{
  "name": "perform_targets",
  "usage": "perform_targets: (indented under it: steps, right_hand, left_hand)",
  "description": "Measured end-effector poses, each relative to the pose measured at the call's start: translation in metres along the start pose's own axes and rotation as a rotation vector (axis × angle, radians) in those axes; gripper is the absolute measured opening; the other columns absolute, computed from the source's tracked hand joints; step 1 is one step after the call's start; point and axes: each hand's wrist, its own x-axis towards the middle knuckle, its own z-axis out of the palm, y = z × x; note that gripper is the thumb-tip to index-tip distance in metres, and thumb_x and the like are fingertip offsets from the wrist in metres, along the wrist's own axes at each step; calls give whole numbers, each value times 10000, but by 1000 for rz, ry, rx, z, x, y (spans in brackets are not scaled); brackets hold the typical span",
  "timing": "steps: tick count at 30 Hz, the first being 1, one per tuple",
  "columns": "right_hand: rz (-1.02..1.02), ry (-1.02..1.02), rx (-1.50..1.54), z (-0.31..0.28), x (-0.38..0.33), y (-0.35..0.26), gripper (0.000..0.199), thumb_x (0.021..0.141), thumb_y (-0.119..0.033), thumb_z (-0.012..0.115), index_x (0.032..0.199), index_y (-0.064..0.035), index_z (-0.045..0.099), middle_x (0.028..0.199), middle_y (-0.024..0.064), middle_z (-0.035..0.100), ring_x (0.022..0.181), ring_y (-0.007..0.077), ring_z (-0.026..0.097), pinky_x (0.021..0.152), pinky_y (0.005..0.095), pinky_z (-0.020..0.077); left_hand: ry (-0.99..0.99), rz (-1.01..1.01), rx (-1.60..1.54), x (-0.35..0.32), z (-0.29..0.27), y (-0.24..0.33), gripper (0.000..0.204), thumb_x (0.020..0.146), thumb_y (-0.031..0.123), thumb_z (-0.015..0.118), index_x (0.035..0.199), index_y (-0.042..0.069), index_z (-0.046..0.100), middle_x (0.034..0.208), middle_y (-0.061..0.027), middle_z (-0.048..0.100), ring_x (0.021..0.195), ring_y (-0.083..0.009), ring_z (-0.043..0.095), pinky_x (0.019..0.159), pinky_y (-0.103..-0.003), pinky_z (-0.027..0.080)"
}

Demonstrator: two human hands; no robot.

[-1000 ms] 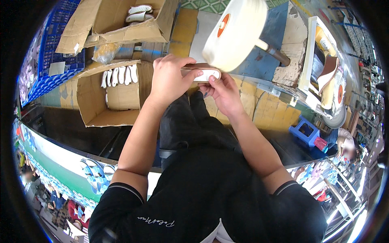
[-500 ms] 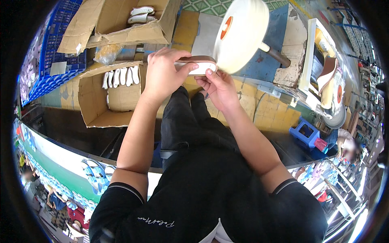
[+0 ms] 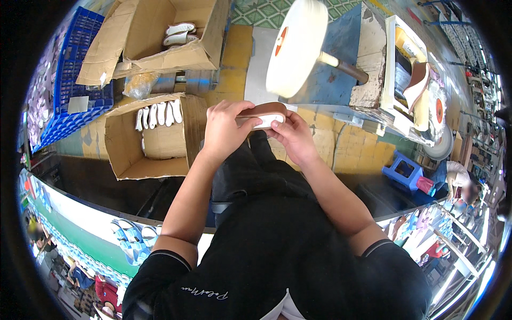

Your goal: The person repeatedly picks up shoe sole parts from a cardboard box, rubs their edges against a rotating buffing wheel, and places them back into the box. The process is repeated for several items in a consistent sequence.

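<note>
Head view: shoe sole (image 3: 262,113), brown top over white edge, now lifted off lap level vs a second ago, sitting just below white buffing wheel (image 3: 296,47), not touching. Left hand (image 3: 224,130) and right hand (image 3: 293,136) both grasping sole ends. Looks lined up for wheel contact.

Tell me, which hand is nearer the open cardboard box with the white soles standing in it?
Left. The left hand grips the shoe sole just beside the cardboard box; the right hand holds the sole's other side, farther away.
</note>
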Motion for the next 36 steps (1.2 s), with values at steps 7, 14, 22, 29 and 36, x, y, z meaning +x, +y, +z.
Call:
perform_targets:
  steps: [7, 14, 22, 29, 36]
  right_hand:
    - [-203, -65, -300, 4, -10, -10, 496, 1018, -7, 871, 1421, -17, 583, 1371, 96, 706, 1305, 185, 694, 1138, 385, 615]
    - [-291, -118, -363, -2, -29, -20, 494, 1019, 53, 847, 1426, -43, 583, 1360, 55, 697, 1336, 167, 683, 1168, 350, 590]
    - [-303, -9, -311, -4, -5, -22, 420, 1030, -8, 876, 1364, 18, 623, 1254, 97, 748, 1169, 162, 752, 1024, 322, 640]
    - [-107, 77, -360, -5, 27, -34, 300, 1028, -102, 907, 1178, 16, 674, 1051, 101, 785, 885, 164, 794, 784, 322, 690]
    - [-138, 64, -343, -3, 33, -32, 323, 1024, -180, 933, 1128, -12, 677, 954, 67, 775, 819, 120, 760, 697, 265, 620]
  left_hand:
    - [79, 50, -12, -11, 4, 6, 428, 887, 288, 968, 1245, 97, 832, 1115, -98, 838, 1083, -342, 756, 1032, -487, 518]
    - [117, 184, -3, -17, 3, 14, 476, 830, 242, 1006, 1244, 76, 840, 1136, -129, 837, 1096, -365, 761, 1018, -492, 554]
    - [157, 9, -46, 0, 17, 0, 483, 846, 235, 1021, 1234, 22, 829, 1142, -173, 825, 1072, -377, 775, 966, -458, 620]
    - [89, -285, -279, 26, 39, -37, 559, 872, 289, 1030, 1290, -1, 798, 1180, -140, 791, 976, -233, 728, 866, -372, 602]
    - [66, -380, -327, 25, 53, -44, 568, 935, 246, 1003, 1355, -42, 750, 1188, -123, 795, 981, -157, 718, 857, -329, 604]
